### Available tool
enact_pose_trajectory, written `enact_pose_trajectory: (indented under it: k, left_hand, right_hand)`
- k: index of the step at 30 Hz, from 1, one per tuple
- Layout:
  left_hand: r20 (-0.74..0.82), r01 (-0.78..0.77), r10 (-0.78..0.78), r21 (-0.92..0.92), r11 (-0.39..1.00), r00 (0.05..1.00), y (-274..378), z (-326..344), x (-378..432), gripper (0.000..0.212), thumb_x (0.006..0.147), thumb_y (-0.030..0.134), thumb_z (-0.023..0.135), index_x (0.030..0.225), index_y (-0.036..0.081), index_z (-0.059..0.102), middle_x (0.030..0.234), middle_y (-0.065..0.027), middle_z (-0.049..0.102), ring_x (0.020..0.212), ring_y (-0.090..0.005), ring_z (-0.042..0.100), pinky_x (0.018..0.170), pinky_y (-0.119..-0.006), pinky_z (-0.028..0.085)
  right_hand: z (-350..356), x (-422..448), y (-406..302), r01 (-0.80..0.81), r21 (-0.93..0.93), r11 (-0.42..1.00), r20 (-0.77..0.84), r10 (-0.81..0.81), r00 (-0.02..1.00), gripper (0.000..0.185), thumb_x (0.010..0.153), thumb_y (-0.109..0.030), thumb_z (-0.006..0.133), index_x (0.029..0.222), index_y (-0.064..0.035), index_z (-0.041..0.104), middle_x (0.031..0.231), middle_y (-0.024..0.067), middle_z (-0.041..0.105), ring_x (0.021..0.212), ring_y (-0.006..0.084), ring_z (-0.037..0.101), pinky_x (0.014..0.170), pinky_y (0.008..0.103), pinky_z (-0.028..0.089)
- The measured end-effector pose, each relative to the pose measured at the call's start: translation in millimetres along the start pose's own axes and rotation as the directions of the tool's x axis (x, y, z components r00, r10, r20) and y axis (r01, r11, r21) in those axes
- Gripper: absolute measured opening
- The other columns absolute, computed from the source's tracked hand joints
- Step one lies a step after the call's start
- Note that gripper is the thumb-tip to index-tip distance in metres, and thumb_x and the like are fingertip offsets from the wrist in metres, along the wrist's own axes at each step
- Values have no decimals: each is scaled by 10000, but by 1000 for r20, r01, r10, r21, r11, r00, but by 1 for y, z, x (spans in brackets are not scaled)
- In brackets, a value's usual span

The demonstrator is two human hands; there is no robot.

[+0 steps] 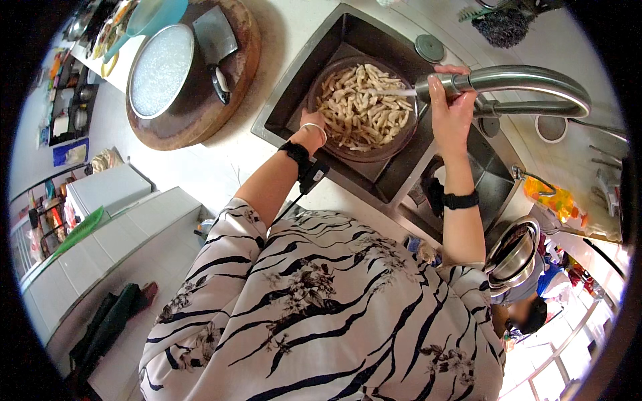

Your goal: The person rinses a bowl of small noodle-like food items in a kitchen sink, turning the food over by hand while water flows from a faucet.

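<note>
A clear, brownish bowl (412, 131) sits in the larger basin of a dark sink (281, 108). It is heaped with pale pieces that look like chicken feet (366, 108). My left hand (312, 123) holds the bowl's left rim, its fingertips partly hidden there. My right hand (454, 118) is closed around the spray head of a metal faucet (526, 77). From the spout a stream of water (393, 92) runs onto the pieces.
Left of the sink, a round wooden chopping board (200, 128) bears a cleaver (215, 37) and a pot of foamy, whitish liquid (161, 70). A second basin (494, 173) adjoins on the right. Stacked metal bowls (516, 255) stand near my right elbow. Another person (521, 311) is beyond.
</note>
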State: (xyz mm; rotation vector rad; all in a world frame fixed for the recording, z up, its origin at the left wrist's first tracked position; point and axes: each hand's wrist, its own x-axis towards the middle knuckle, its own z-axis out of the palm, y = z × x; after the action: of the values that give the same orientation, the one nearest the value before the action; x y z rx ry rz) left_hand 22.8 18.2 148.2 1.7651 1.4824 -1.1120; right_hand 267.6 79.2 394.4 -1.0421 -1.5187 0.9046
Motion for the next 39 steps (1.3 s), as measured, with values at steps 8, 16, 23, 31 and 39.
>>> enact_pose_trajectory:
  k: [8,16,23,31,39]
  left_hand:
    - [-98,13,-10,27,1000,995,7,-10,-20,440,911,218,588,1332,102,534,1412,-67,470,1297,-268,429,1125,-448,270]
    - [-79,2,4,80,997,997,0,-2,5,516,934,295,558,1409,125,445,1479,-69,387,1358,-273,355,1128,-462,265]
    - [-110,22,-12,87,996,994,-8,40,18,588,955,434,466,1449,129,373,1499,-69,360,1373,-289,334,1107,-504,255]
    - [4,-211,-479,-895,-394,878,-3,20,3,570,977,206,492,1489,145,250,1544,-118,197,1381,-345,259,1138,-452,320]
    - [55,-25,-357,-976,-216,933,4,-37,-58,567,991,221,457,1497,122,221,1546,-109,186,1373,-334,276,1114,-442,345]
  right_hand:
    - [16,0,-4,-30,188,982,-23,35,999,306,890,-66,649,1118,-31,447,1049,60,565,862,100,545,768,251,458]
    - [3,-6,2,-2,49,999,3,2,1000,321,896,-82,643,1135,-36,434,1073,76,565,897,135,558,807,287,471]
    - [41,9,-7,60,101,993,-13,-59,998,270,921,-65,589,1151,-18,456,1130,81,578,1024,141,534,902,293,436]
    - [17,-17,6,-73,129,989,97,61,993,302,967,-108,532,1215,-30,378,1194,123,484,1095,196,482,971,345,397]
    - [29,0,2,5,113,994,-54,1,999,304,961,-93,548,1192,10,377,1184,128,499,1092,214,486,1005,340,367]
